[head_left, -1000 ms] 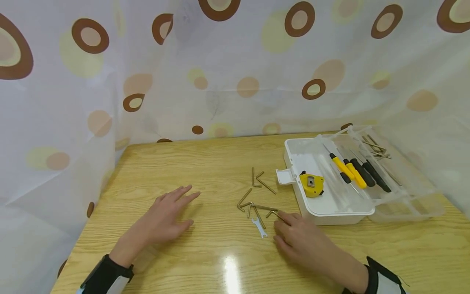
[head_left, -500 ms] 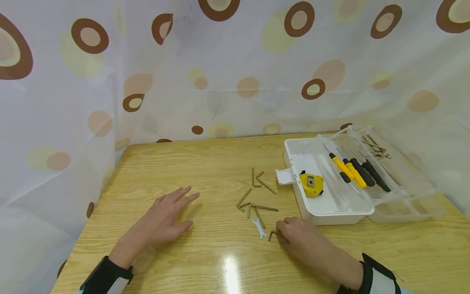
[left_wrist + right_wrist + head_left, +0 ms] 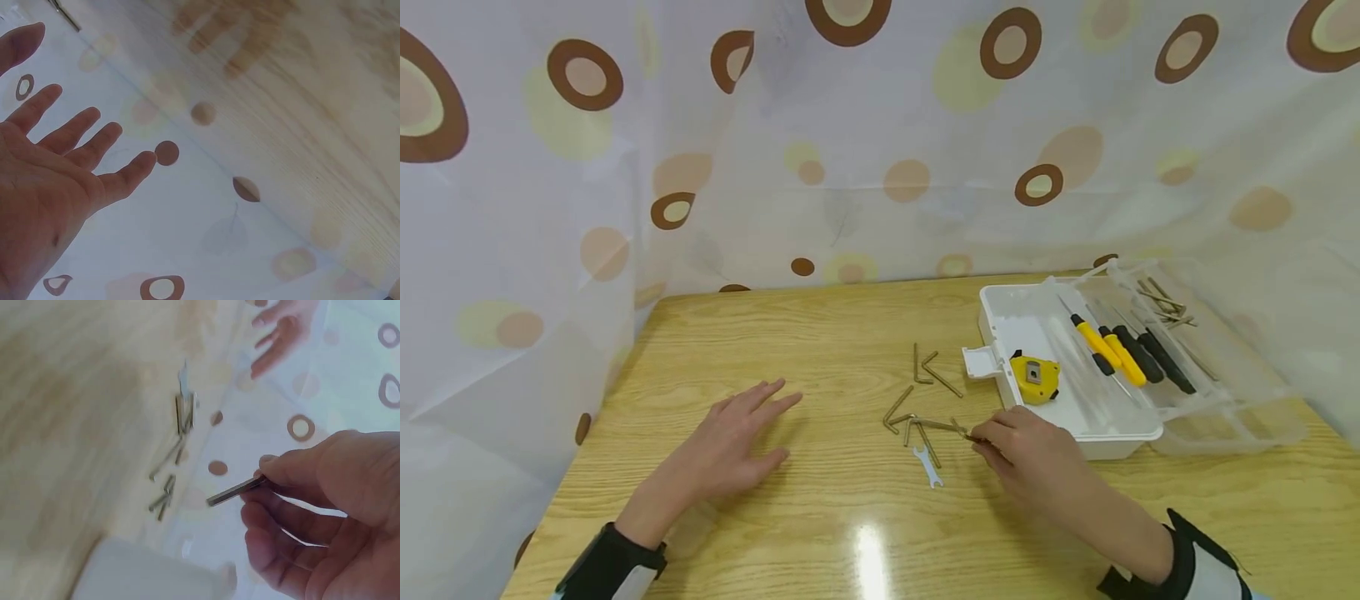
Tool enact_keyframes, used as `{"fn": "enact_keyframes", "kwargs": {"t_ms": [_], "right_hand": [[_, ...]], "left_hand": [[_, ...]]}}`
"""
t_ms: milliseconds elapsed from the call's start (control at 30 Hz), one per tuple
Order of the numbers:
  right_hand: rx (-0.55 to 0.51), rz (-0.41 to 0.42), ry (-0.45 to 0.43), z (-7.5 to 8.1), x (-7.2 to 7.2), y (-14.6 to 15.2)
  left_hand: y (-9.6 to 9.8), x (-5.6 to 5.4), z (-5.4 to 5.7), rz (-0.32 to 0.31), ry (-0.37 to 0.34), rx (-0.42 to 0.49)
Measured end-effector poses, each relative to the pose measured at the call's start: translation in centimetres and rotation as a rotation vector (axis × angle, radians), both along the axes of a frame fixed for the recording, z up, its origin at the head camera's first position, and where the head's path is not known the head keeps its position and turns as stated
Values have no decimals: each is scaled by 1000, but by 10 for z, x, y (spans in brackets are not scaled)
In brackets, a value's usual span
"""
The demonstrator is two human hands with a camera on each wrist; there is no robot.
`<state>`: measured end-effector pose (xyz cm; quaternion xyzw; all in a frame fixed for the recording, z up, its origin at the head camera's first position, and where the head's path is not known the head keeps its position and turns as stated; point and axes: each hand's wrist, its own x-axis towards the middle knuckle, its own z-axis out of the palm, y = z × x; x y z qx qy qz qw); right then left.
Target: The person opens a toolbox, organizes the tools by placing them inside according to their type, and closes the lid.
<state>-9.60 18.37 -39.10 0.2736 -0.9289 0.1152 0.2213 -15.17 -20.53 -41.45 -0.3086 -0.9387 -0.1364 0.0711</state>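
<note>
Right wrist view: right hand (image 3: 353, 490) pinches a hex key (image 3: 234, 491); left hand (image 3: 294, 322) outspread.

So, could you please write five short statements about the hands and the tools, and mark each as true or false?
1. The right hand pinches a hex key. True.
2. The left hand grips the wrench. False: the left hand holds nothing, and the wrench lies on the table.
3. The tape measure is in the box. True.
4. The lid of the box is shut. False: the lid is open.
5. The wrench is nearer to the right hand than to the left hand. True.
</note>
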Motion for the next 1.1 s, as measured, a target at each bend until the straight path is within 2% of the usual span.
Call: {"fn": "enact_keyframes", "kwargs": {"t_ms": [133,400,533,800,1100], "right_hand": [[-16,17,75,8,-6,7],[-145,113,257,17,-20,28],[-197,125,287,22,-24,41],[-221,62,266,29,-25,66],[-208,-36,327,35,-26,89]], "left_hand": [[-1,-1,1,2,-10,9],[2,-1,0,-8,-21,20],[5,0,-1,-17,-29,24],[15,4,-1,-55,-22,4],[28,12,4,-130,-14,-1]]}}
